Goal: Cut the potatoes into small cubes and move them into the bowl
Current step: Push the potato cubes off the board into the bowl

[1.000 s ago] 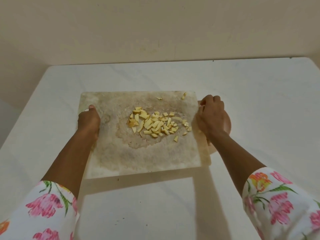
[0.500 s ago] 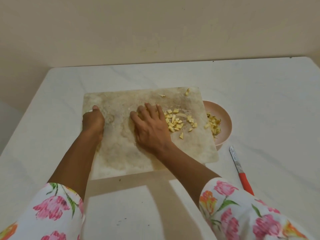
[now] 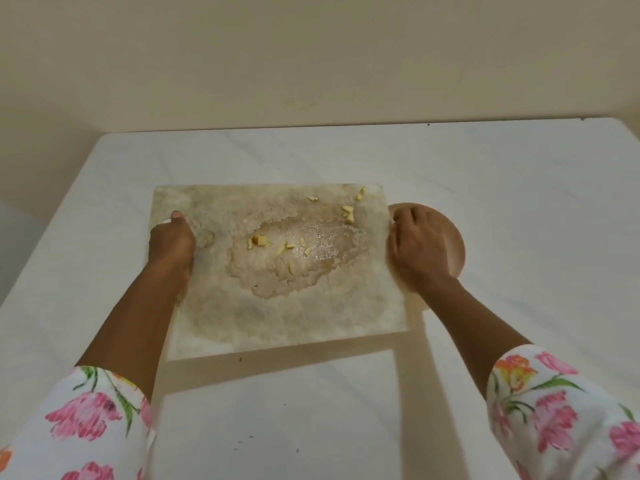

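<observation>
Because the potato cubes (image 3: 260, 240) are small, light and wet, they cling to the damp cutting board (image 3: 277, 317); sweeping them with a flat palm should work better than pinching. The left hand (image 3: 172, 244) grips the board's left edge, seemingly tilting it. The right hand (image 3: 415, 249) hangs loosely curled over the pink bowl (image 3: 453, 244) at the right, holding nothing I can see. Half a second ago a fuller pile lay mid-board under that hand; now only stragglers remain, some near the far right corner.
</observation>
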